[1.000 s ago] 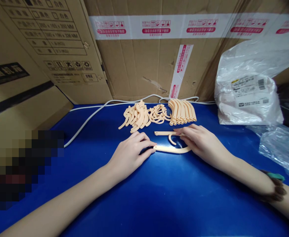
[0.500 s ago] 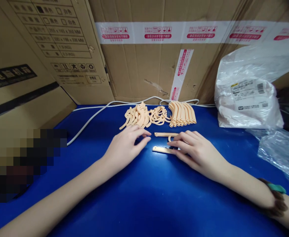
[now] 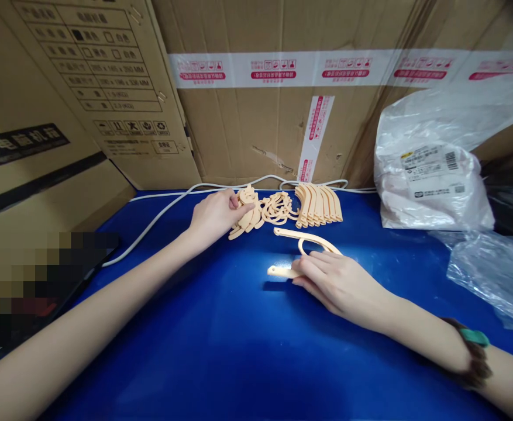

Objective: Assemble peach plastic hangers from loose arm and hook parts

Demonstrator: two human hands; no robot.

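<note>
My left hand (image 3: 214, 216) is at the left pile of flat, curved beige pieces (image 3: 252, 219), its fingers curled in and its thumb over the pile; what lies between them is hidden. My right hand (image 3: 341, 280) is closed on a beige strip with a hole in its end (image 3: 278, 272). That end is raised over its shadow on the table. Just beyond the right fingers is a longer curved beige strip (image 3: 306, 235), also holed at its end. A thin curved piece (image 3: 300, 246) shows beneath this strip, partly covered by the hand.
Thin curved beige pieces (image 3: 277, 209) lie heaped beside a neat row of curved strips (image 3: 320, 204) at the back of the blue table (image 3: 221, 351). A white cable (image 3: 151, 225) runs behind. Cardboard boxes (image 3: 247, 128) wall the back and left; a plastic bag (image 3: 431, 187) stands right.
My left hand has moved away from the two strips, up and left to the pile. My right hand has closed on the near strip and lifted its end. The view has shifted slightly.
</note>
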